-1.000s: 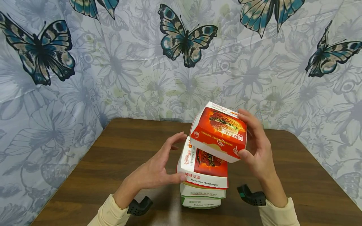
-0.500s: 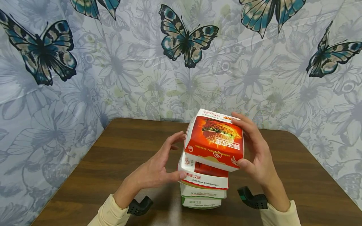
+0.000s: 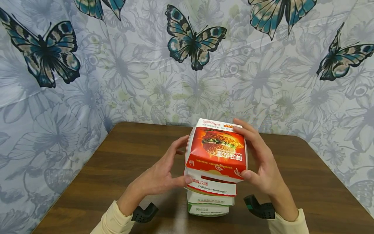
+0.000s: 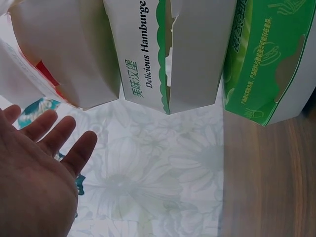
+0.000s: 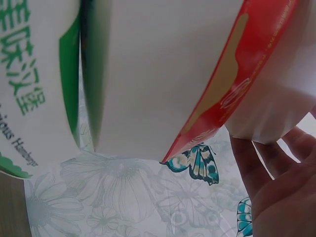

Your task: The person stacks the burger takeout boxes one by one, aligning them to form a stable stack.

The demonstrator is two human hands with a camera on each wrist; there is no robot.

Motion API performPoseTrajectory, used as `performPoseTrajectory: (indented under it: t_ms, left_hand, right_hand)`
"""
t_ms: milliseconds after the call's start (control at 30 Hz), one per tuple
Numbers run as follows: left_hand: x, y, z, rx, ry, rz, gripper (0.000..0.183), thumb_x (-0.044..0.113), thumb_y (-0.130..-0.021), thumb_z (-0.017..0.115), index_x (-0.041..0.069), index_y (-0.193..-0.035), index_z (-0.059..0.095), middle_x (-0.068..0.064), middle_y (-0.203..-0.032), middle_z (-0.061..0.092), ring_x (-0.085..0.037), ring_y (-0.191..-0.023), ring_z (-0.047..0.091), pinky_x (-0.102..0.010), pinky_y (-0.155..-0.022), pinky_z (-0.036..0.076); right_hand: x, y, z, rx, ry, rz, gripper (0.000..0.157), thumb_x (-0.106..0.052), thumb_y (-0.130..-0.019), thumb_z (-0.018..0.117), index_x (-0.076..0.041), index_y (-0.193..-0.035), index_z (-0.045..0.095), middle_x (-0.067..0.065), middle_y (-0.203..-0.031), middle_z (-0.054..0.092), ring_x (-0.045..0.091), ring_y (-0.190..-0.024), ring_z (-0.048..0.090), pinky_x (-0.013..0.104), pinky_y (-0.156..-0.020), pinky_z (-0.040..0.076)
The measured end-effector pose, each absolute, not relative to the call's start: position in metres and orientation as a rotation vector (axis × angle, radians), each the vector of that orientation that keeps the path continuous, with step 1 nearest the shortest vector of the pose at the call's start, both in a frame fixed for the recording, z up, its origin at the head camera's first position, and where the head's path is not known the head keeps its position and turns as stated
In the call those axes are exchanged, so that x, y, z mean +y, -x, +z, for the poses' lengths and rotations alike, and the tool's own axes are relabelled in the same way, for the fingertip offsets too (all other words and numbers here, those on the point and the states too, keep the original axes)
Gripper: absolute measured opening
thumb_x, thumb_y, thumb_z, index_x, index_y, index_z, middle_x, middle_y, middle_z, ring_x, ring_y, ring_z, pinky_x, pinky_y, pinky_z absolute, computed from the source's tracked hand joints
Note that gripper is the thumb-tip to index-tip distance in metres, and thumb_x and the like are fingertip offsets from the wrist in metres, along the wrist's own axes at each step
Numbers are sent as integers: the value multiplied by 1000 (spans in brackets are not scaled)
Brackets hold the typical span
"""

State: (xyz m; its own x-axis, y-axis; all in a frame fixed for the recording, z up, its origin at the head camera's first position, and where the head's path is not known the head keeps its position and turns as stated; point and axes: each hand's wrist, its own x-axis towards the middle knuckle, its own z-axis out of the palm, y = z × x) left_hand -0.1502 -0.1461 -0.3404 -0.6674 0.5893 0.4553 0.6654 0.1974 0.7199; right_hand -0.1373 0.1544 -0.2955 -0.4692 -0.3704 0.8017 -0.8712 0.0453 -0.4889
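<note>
In the head view, my right hand (image 3: pixel 263 162) grips a red-and-white hamburger box (image 3: pixel 222 146), thumb at its near right corner and fingers along its right side. The box sits at the top of a stack, slightly turned, covering most of the second red hamburger box (image 3: pixel 214 187) below. My left hand (image 3: pixel 160 170) is at the stack's left, its thumb touching the second box's front corner. In the left wrist view, the left fingers (image 4: pixel 64 138) are spread and nearly straight. Lower in the stack are green-and-white hamburger boxes (image 3: pixel 208 209), one on another.
The stack stands on a dark brown wooden table (image 3: pixel 117 156) near its front edge. Behind hangs a floral cloth (image 3: pixel 140 81) with butterflies. A black wrist device (image 3: pixel 144 213) shows at the left cuff, another black device (image 3: pixel 260 207) at the right.
My right hand has brought the red box down and to the left over the stack, turning it straighter. It now hides the top of the box beneath. The left hand has stayed in place.
</note>
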Motion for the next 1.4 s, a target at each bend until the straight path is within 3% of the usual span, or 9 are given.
performPoseTrajectory:
  t_ms: [167,367,667,1133,1400]
  left_hand:
    - [-147,149,-339,-2306,1252,-1484,90,50,-93,69,33,-161,13,6,-165,23,-22,-145,32,-57,-110,39]
    - [-145,146,-334,-2187,1277,-1435,90,62,-96,61,24,-162,15,2,-166,20,-24,-149,27,-47,-114,36]
    - [-143,144,-332,-2189,1289,-1445,86,56,-98,61,23,-162,15,2,-167,19,-23,-149,27,-49,-116,35]
    - [-146,144,-333,-2232,1257,-1459,85,41,-96,67,26,-162,15,4,-167,20,-21,-149,27,-48,-116,34]
    - [-146,143,-333,-2248,1232,-1463,86,41,-96,68,28,-162,14,4,-167,19,-21,-151,24,-57,-115,34]
  right_hand:
    - [154,137,-296,-1876,-1252,1414,77,-38,-91,70,7,-149,44,27,-161,33,37,-146,33,26,-111,42]
    - [154,137,-297,-1883,-1260,1404,77,-40,-93,68,7,-149,43,27,-161,32,37,-145,34,26,-111,42]
    - [154,138,-297,-1904,-1240,1405,78,-44,-95,64,6,-150,43,27,-161,32,37,-144,35,25,-108,44]
    - [153,140,-297,-1927,-1220,1423,82,-53,-98,58,4,-153,40,25,-164,30,38,-147,32,27,-114,37]
    - [152,142,-296,-1915,-1229,1454,83,-54,-98,59,4,-154,39,24,-164,28,39,-150,27,26,-112,40]
